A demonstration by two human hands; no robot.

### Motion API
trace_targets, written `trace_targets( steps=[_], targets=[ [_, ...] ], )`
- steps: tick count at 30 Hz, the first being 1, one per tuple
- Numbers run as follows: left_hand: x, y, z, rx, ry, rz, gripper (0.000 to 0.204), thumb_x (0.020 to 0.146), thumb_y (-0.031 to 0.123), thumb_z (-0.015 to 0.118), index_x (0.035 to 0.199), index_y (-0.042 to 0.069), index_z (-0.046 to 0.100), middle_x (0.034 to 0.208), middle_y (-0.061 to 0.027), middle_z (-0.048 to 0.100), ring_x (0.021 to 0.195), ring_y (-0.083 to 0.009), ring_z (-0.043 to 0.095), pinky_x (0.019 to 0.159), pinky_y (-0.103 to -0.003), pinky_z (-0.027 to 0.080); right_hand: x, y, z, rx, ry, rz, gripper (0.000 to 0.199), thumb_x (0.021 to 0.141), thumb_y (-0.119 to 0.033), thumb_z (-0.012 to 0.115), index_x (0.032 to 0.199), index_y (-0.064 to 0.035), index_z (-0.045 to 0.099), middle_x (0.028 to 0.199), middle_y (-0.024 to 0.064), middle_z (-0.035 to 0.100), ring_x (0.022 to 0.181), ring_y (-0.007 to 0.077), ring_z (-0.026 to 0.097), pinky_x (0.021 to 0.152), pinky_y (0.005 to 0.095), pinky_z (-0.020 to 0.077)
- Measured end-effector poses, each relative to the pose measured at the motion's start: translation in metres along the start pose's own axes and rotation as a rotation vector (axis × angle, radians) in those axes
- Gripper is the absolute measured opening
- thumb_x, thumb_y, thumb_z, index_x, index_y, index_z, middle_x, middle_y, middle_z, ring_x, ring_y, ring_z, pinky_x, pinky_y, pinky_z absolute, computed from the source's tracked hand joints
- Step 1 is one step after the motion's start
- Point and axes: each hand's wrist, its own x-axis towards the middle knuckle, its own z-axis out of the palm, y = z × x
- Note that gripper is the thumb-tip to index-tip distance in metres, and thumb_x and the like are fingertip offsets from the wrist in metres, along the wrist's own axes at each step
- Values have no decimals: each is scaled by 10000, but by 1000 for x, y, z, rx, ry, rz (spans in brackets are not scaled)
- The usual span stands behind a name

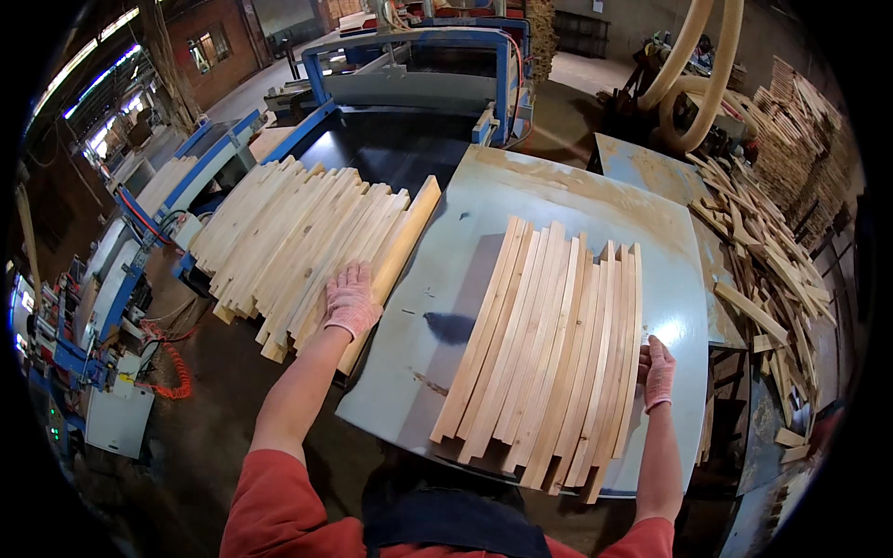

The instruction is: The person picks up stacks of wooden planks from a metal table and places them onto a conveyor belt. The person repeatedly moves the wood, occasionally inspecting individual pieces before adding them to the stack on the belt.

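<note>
My left hand [352,298], in a pinkish work glove, lies flat with fingers outstretched on a row of pale wooden strips [298,237]. These lie side by side with uneven ends, and a thicker, yellower wooden board [409,242] runs along their right edge. A second batch of wooden strips [549,353] rests on a grey metal-topped table [419,344] in front of me. At its right side is my right hand [658,372], gloved too, with bent fingers against or close beside the outermost strip; they do not wrap around it.
Behind the left row stands a blue-framed machine [409,46] with a dark flat bed [391,149]. Loose offcuts [763,270] pile up at the right, below thick beige hoses [716,74]. A coiled red air hose [175,372] hangs at the left.
</note>
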Motion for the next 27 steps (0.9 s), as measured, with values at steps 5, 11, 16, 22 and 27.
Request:
trace_targets(
  steps=[5,11,16,22,27],
  targets=[
    [10,-3,12,42,0,-20,1001,934,393,693,1716,76,153,1787,-200,153,1648,-402,150,1307,-585,119,-4,-25,0,56,38,-228,302,1068,-232,697,1247,11,697,887,-9,618,673,54,544,542,212,449],
    [0,-98,-29,-362,93,223,1060,908,502,749,1693,19,225,1741,-256,261,1632,-408,207,1339,-504,146,-118,-92,151,-144,82,-385,524,1058,-201,708,1508,33,573,1067,52,719,844,106,662,743,260,577],
    [45,-293,25,-469,179,128,1054,863,494,810,1661,20,310,1710,-238,336,1599,-388,294,1315,-485,250,-163,-50,326,-260,-247,-256,505,1042,-185,725,1482,34,607,1130,69,742,914,123,679,813,290,584],
    [110,-543,61,-308,376,-213,1036,876,513,783,1656,24,306,1702,-240,346,1591,-395,305,1305,-512,241,-170,76,479,-522,-316,-65,558,1001,-193,754,1458,87,600,986,36,719,800,102,603,738,285,531],
    [170,-700,39,-118,342,-571,1052,869,520,762,1669,39,277,1731,-203,313,1605,-410,271,1312,-514,209,-160,126,534,-371,-101,-76,495,1046,-203,694,1456,59,606,853,-39,636,727,66,548,621,250,452]
  ],
)
